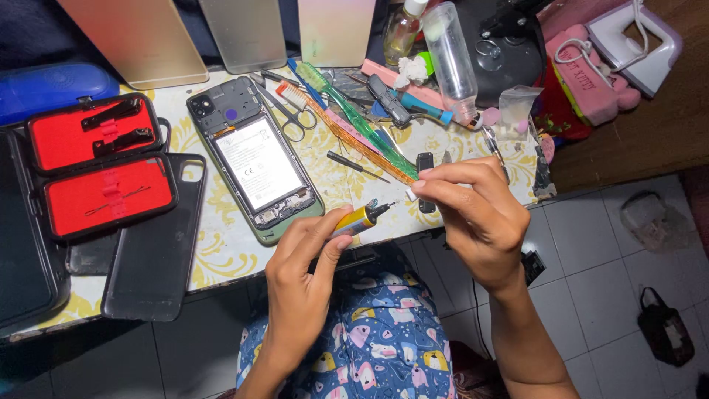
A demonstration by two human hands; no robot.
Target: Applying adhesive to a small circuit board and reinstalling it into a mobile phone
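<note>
We see 2 bare hands, the left hand (299, 255) and the right hand (473, 210), with forearms uncovered by sleeves, above our lap in blue fabric (377, 340) printed with small pink, yellow and white cartoon figures.

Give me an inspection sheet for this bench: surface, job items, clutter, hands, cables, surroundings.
Surface: table with yellow floral cover, crowded.
Job's things: yellow glue tube in left hand, tip toward a small white part pinched by right hand; opened phone, back off, battery showing.
Clutter: red-lined tool case, black phone cover, scissors, green toothbrush, small screwdriver, clear bottle.
Grippers: both hands closed on their items, above the table edge.
Cables: white cord on the white device at the upper right.
Surroundings: tiled floor, black bag on it.
</note>
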